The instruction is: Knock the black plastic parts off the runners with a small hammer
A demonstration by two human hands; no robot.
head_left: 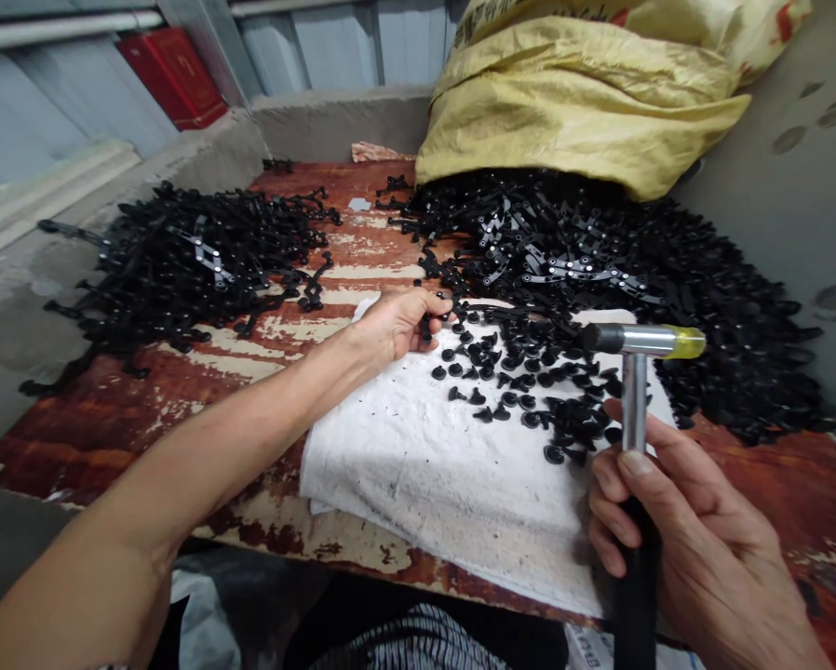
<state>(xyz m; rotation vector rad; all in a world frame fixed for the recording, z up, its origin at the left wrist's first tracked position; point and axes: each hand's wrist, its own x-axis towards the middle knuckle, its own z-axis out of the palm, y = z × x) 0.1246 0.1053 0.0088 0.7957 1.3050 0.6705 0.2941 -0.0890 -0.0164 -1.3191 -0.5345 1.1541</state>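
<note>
My right hand is wrapped round the black grip of a small hammer, held upright near the bottom right; its metal head has a black face and a yellow face. My left hand reaches across to the far edge of a white cloth, fingers curled and pinching a small black plastic part. Several small black caps lie scattered on the cloth between my hands.
A large heap of black plastic arms spills from a yellow sack at the back right. A second black heap lies at the left of the worn red tabletop. Concrete walls enclose the bench.
</note>
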